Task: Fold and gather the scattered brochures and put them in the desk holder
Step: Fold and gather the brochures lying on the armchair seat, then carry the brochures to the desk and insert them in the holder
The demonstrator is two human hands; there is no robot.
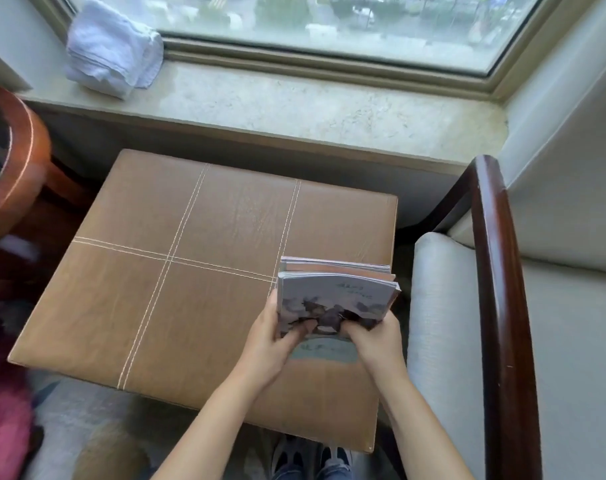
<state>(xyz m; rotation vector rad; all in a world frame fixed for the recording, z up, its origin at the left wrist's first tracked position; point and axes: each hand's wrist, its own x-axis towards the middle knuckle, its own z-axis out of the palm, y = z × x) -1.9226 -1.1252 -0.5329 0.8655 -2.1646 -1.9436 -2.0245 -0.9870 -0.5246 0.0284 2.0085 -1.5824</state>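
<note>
While it is gripped at its near edge by both hands, a bundle of brochures (336, 296) is held tilted above the right-hand near part of a brown leather ottoman (177, 289). The left hand (272, 344) is curled round the bundle's lower left corner, with the thumb laid on the front cover. The right hand (376, 341) is clamped on the lower right corner, its fingers bent over the same cover. The front brochure, pale grey-blue with a dark picture across its lower half and blurred lettering near the top, is bowed outward. Further leaves are seen fanned behind it.

Beneath the hands, a single brochure (325, 353), grey-green with lettering too blurred to be read, is seen lying flat on the ottoman, partly covered by the hands. The ottoman's top is crossed by pale double stitching.

Just to its right, a light-cushioned armchair (443, 334) with a dark wooden arm is placed. To the left, a round reddish wooden table (21, 161) is cut off by the frame, and a pink fluffy item (0, 410) is caught at the lower left corner. A crumpled white towel (111, 50) is seen lying on the stone windowsill (312, 109) beyond, under a window. Dark shoes (312, 459) are glimpsed below the ottoman's near edge.
</note>
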